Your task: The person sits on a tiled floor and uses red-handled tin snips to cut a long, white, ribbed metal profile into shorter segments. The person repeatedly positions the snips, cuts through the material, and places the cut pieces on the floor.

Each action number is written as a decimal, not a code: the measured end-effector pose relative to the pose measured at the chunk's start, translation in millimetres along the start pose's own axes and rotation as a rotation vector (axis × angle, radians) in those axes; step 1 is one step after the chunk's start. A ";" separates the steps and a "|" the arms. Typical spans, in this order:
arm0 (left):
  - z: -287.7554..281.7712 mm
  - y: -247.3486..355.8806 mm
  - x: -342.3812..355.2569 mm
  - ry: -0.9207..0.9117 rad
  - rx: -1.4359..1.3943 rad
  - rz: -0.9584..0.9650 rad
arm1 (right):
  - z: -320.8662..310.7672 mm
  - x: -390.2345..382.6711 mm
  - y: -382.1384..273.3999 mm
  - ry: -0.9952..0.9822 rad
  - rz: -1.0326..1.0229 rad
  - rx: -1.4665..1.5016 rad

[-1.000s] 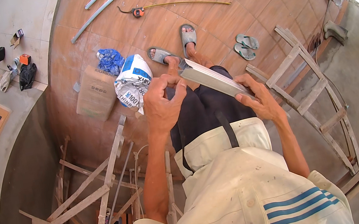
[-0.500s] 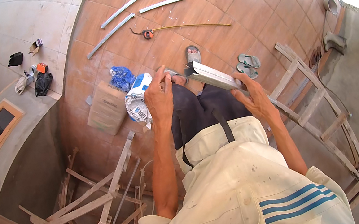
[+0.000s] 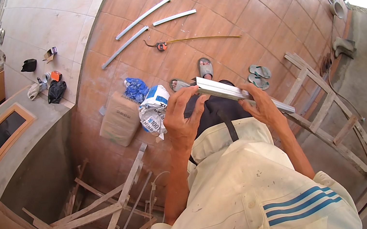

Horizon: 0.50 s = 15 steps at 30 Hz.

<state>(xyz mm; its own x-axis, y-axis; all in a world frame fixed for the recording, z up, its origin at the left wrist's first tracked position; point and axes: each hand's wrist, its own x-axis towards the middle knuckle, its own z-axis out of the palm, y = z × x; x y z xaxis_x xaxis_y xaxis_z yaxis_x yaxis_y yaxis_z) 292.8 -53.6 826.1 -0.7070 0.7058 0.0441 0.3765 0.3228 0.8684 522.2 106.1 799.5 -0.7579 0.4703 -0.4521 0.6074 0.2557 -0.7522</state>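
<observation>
My right hand (image 3: 259,106) grips a white ribbed metal strip (image 3: 220,87), held crosswise in front of my dark trousers. My left hand (image 3: 186,114) has its fingers bent at the strip's left end, fingertips on it. The strip's right part passes behind my right hand. Just beyond are my sandalled feet (image 3: 205,68). Left of them lie a white-and-blue sack (image 3: 153,110), blue crumpled plastic (image 3: 136,89) and a brown paper package (image 3: 118,118).
Three strips (image 3: 125,46) and an extended tape measure (image 3: 161,45) lie on the tiled floor (image 3: 259,13). Flip-flops (image 3: 259,76) sit at right beside a wooden ladder (image 3: 330,113). Wooden framework (image 3: 105,202) stands lower left; bags (image 3: 56,91) lie on the pale tiles at upper left.
My view has shifted, the floor items sitting lower in the picture. My left hand's fingertips have come to the strip's end; more of the strip's right part shows past my right hand.
</observation>
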 end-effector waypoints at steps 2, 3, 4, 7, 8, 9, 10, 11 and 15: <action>-3.5 -3.6 -7.0 0.025 0.012 -0.001 | 3.6 -4.1 -6.1 0.015 -0.003 -0.026; -5.2 -4.3 -7.6 0.034 0.015 0.003 | 4.7 -5.4 -9.4 0.035 -0.032 -0.037; -8.4 -3.5 -6.9 0.034 -0.016 -0.029 | 6.3 -6.4 -13.0 0.057 -0.059 -0.047; -22.9 -0.6 -8.6 0.027 -0.015 -0.060 | 14.6 -7.1 -24.6 0.052 -0.067 -0.082; -29.0 -2.9 -9.6 0.032 0.045 -0.014 | 16.8 -10.4 -27.4 0.041 -0.052 -0.100; -29.7 -5.3 -4.7 0.053 0.102 0.039 | 18.6 -10.9 -28.7 0.062 -0.081 -0.097; -35.0 -4.9 -6.0 0.053 0.039 -0.017 | 24.0 -12.2 -30.5 0.083 -0.109 -0.093; -38.4 -10.2 -6.4 0.055 0.066 0.032 | 27.2 -11.2 -29.6 0.110 -0.145 -0.087; -48.2 -24.5 -9.4 0.048 0.126 0.042 | 40.0 -10.8 -43.2 0.102 -0.102 -0.093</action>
<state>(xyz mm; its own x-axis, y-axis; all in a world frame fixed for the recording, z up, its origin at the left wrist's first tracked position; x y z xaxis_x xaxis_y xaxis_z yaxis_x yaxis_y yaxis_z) 261.3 -98.6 828.2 -0.7160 0.6902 0.1050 0.4763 0.3730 0.7962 494.6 56.2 817.7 -0.7914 0.5202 -0.3211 0.5516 0.3812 -0.7419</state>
